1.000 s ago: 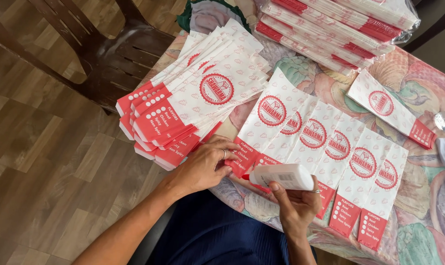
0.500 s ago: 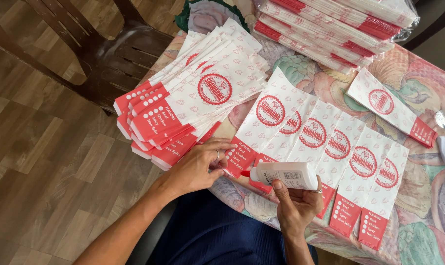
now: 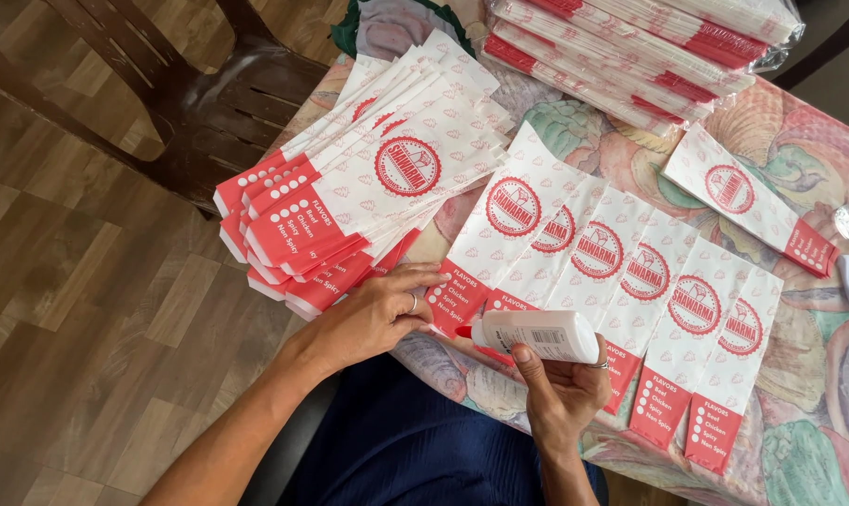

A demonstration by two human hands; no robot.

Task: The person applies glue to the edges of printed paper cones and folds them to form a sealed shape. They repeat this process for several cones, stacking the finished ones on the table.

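Glue could smear the fanned paper sleeves if your right hand, gripping the glue bottle, squeezes hard while your flat-open left hand at nine o'clock slips.

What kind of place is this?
Probably a home table used for handwork: a flowery tablecloth, a brown plastic chair on a wood-look floor, and stacked paper bags.

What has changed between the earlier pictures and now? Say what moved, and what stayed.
The left hand slid slightly right along the paper sleeves' red ends, towards the glue bottle's tip. The right hand keeps gripping the bottle; the sleeves and stack stayed put.
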